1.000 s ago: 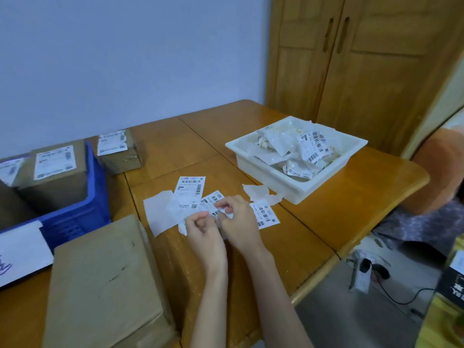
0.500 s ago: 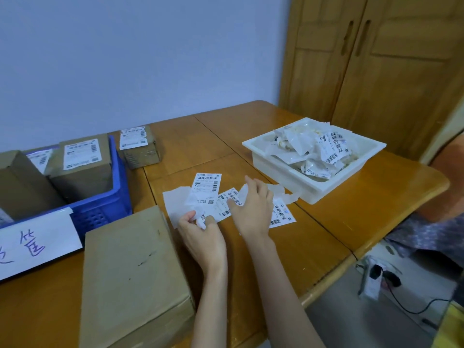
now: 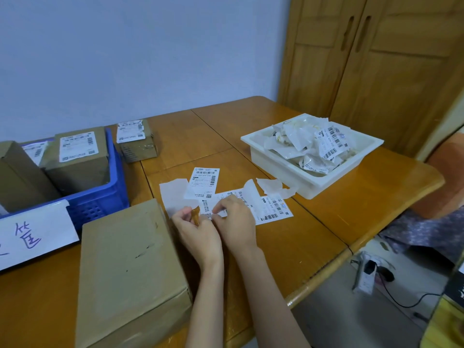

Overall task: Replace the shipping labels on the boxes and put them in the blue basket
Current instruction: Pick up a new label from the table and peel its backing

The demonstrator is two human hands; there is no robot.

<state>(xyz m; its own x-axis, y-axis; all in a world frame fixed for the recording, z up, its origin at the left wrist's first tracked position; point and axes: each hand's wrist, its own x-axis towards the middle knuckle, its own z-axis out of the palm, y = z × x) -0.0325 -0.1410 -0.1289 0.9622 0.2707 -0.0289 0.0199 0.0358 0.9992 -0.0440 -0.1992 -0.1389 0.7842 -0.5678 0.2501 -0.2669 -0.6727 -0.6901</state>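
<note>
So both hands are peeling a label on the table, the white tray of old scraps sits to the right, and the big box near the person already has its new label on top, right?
Not quite. In the head view the big box nearest the person shows a bare brown top, with no label on it. The rest holds: the left hand and right hand work a label on the table, and the white tray of scraps sits to the right.

The blue basket (image 3: 114, 197) and its paper sign (image 3: 32, 237) run off the left edge; label print (image 3: 204, 183) is too small to read.

I see a glossy varnished wood tabletop (image 3: 313, 222), matt brown cardboard box (image 3: 130, 272), blue plastic basket (image 3: 100, 204), smooth white plastic tray (image 3: 276, 159).
</note>
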